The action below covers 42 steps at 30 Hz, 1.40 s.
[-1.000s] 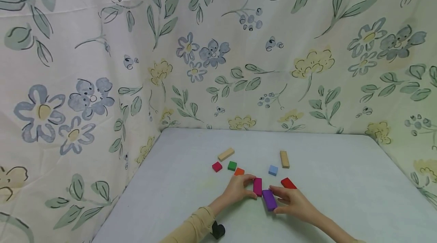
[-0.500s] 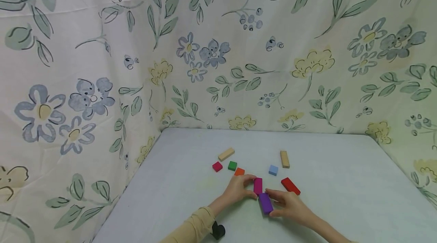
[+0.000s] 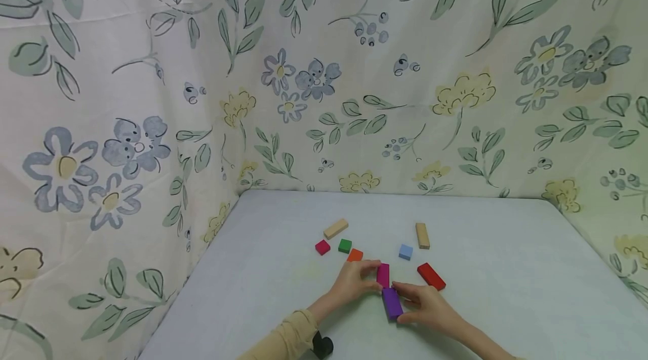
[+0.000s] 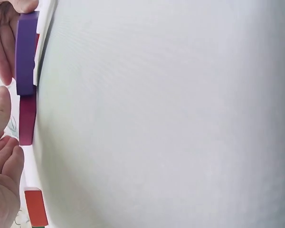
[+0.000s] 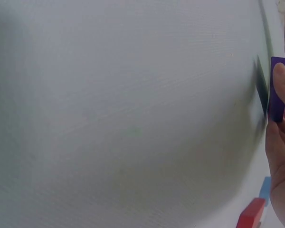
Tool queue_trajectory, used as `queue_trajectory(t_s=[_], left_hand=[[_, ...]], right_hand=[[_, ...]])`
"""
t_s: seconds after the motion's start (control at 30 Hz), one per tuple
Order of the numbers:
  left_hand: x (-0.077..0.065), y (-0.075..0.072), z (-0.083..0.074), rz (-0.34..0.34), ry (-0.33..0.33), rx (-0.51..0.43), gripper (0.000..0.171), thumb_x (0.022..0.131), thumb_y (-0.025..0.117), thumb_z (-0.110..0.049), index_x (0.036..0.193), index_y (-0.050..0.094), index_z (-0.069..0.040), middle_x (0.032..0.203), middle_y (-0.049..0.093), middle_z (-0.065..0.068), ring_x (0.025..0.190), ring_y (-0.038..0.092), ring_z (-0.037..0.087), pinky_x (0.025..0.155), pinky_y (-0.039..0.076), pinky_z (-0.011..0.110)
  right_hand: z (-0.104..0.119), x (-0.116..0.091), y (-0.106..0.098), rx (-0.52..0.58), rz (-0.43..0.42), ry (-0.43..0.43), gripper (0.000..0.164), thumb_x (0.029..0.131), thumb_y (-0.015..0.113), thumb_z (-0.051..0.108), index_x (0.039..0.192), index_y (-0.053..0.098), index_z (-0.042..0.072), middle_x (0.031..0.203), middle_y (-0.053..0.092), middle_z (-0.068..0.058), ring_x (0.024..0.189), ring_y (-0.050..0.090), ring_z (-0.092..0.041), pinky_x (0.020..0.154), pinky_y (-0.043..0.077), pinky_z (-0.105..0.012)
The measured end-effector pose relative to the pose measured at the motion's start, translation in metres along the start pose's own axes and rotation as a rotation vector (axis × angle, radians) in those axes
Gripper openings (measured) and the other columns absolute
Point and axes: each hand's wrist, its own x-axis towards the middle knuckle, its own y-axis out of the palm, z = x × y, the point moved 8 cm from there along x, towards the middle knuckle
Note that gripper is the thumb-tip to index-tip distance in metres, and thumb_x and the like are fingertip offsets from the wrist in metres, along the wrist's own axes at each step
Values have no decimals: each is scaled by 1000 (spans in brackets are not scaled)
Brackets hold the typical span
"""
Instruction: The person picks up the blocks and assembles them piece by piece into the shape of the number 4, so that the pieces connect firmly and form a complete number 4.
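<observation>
With thumb and fingertips my left hand holds the magenta wooden block at its far and near ends. My right hand pinches a purple wooden block between thumb and fingers. The purple block's far end meets the near end of the magenta one, slightly to its right. In the left wrist view the purple block and magenta block line up end to end. The right wrist view shows the right thumb lying over the purple block.
An orange block lies just beyond the left hand, near green and crimson cubes. A red block and light-blue cube sit right. Two natural wood blocks lie farther back. A black object is by the left sleeve.
My right hand has brought the purple block left and nearer to me, from beside the magenta block to its near end. The red block shows fully now. My left hand has barely moved.
</observation>
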Motion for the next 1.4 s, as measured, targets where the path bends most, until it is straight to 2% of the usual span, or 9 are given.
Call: queue_trajectory(t_s=[0.17, 0.57, 0.83, 0.93, 1.0, 1.07, 1.17, 1.23, 1.4], left_hand=[[-3, 2, -5, 12, 33, -5, 46, 74, 80, -20, 118, 68, -11, 114, 70, 2, 105, 65, 10, 88, 49, 17], [-8, 3, -6, 32, 8, -45, 45, 75, 79, -18, 117, 68, -8, 115, 70, 3, 107, 64, 10, 88, 49, 16], [-8, 5, -8, 37, 10, -39, 45, 74, 80, -18, 116, 68, -8, 114, 70, 4, 107, 64, 9, 87, 49, 16], [-8, 5, -9, 40, 16, -19, 46, 74, 80, -19, 116, 68, -9, 114, 70, 3, 106, 65, 9, 86, 49, 16], [-8, 6, -10, 44, 18, -7, 46, 73, 80, -19, 117, 68, -9, 114, 70, 3, 106, 65, 9, 86, 49, 15], [-7, 6, -10, 47, 20, 0, 46, 73, 80, -19, 117, 68, -10, 114, 70, 2, 106, 65, 9, 86, 49, 15], [-7, 7, -9, 53, 28, 7, 46, 73, 80, -19, 116, 68, -10, 114, 70, 2, 106, 64, 8, 86, 49, 15], [-6, 7, -8, 61, 35, 9, 45, 73, 80, -19, 116, 68, -10, 114, 70, 1, 106, 64, 8, 87, 49, 15], [-4, 7, -8, 92, 56, 37, 45, 74, 80, -20, 116, 68, -11, 114, 70, 1, 107, 63, 7, 86, 49, 15]], right_hand=[[-1, 1, 2, -11, -3, 11, 73, 75, 79, 28, 130, 50, -10, 132, 53, -28, 120, 51, -43, 87, 52, -31], [1, 3, 7, -43, -39, 22, 75, 73, 80, 30, 129, 51, -10, 131, 55, -27, 118, 53, -43, 86, 52, -33], [8, 3, 8, -212, -141, 31, 78, 67, 83, 36, 125, 56, -8, 125, 61, -22, 110, 61, -36, 81, 54, -34], [9, 2, 8, -271, -179, 72, 79, 64, 84, 40, 124, 59, -5, 122, 63, -20, 102, 66, -29, 78, 55, -32], [9, 2, 9, -308, -198, 104, 80, 62, 85, 42, 123, 60, -3, 116, 67, -16, 89, 67, -20, 74, 55, -27], [9, 1, 9, -337, -213, 134, 81, 60, 85, 43, 123, 61, -1, 97, 72, -9, 75, 59, -9, 67, 51, -20], [8, 2, 10, -353, -227, 158, 80, 60, 86, 41, 124, 61, 0, 68, 56, 5, 64, 40, -1, 57, 38, -17], [9, 2, 11, -355, -234, 161, 79, 60, 86, 40, 124, 61, 0, 61, 40, 10, 61, 35, 0, 55, 32, -17], [8, 1, 13, -347, -242, 177, 78, 60, 85, 40, 124, 62, 2, 60, 29, 11, 57, 28, 0, 51, 25, -16]])
